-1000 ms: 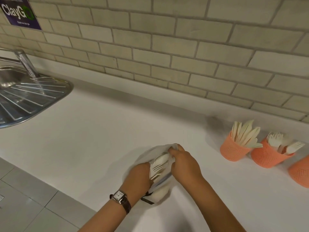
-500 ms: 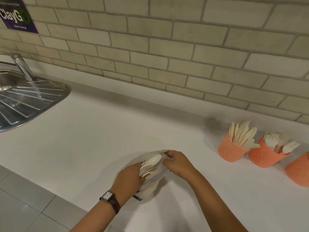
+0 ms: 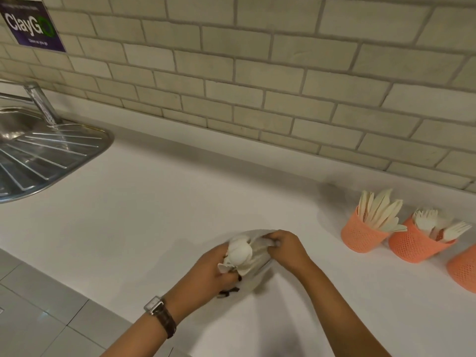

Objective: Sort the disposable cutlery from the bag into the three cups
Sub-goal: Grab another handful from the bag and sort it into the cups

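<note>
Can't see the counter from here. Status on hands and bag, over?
Left hand grips spoons at the bag mouth. Right hand pinches the bag's rim. Nothing between bag and cups; third cup cut off by frame.

Left hand (image 3: 206,270), right hand (image 3: 287,249): both curled.

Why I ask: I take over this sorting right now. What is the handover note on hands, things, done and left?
Left hand grips a bundle of white spoons at the mouth of the bag.
Right hand pinches the bag's edge.
The bag lies on the counter, left of the three orange cups.
Done: knives stand in the left cup, forks in the middle cup.
Left: probably the spoons into the right cup, whose inside is out of frame. Then check the bag for leftovers.
</note>
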### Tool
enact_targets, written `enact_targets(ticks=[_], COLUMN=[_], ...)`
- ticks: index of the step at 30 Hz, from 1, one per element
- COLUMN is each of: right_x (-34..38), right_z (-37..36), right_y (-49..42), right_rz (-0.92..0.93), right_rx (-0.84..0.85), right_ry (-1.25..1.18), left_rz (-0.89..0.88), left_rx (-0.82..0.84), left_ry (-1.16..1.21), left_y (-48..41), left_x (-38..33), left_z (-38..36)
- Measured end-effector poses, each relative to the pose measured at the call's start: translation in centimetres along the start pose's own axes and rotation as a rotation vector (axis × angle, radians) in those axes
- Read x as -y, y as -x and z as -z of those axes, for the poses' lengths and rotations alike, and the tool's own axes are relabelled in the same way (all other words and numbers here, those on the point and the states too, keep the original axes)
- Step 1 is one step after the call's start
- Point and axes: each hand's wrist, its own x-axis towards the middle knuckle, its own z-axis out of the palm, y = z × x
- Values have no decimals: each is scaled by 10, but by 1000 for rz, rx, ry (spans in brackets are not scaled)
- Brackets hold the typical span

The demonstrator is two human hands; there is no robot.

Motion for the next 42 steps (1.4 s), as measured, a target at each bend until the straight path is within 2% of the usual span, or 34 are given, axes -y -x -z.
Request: enact_targets(ticks=[3, 6, 10, 14, 19, 23, 26, 29, 31, 34, 37, 42], right_x=[13, 14, 11, 7, -11, -33, -56, -86, -107, -138, -160, -154], right_z=[-3, -4, 26, 67, 102, 126, 138, 160, 177, 202, 233, 308], right_y=[2, 12, 49, 98, 147, 172, 185, 199, 207, 216, 221, 224], right_rz=[101, 168, 132, 84, 68, 33, -22, -39, -20, 15, 46, 163], right_rx=[101, 48, -133, -285, -610, -728, -786, -836, -857, -855, -898, -984], right_ry=[-91, -56, -222, -483, -633, -613, -400, -269, -213, -195, -295, -628], left_rz=[-34, -29, 138, 227, 195, 49, -50, -34, -65, -172, -145, 75], left_rx=[-183, -274, -155, 11, 159, 67, 70, 48, 45, -4, -61, -107], left_ry=[64, 248, 732, 821, 657, 446, 564, 738, 653, 313, 140, 196], left_y=[-12, -22, -33, -48, -60, -62, -59, -59, -57, -55, -58, -58], left_x=[-15, -39, -69, -78, -100, -126, -143, -162, -173, -177, -181, -181], left_z=[3, 5, -7, -48, -123, -194, -244, -287, -309, -340, -368, -386])
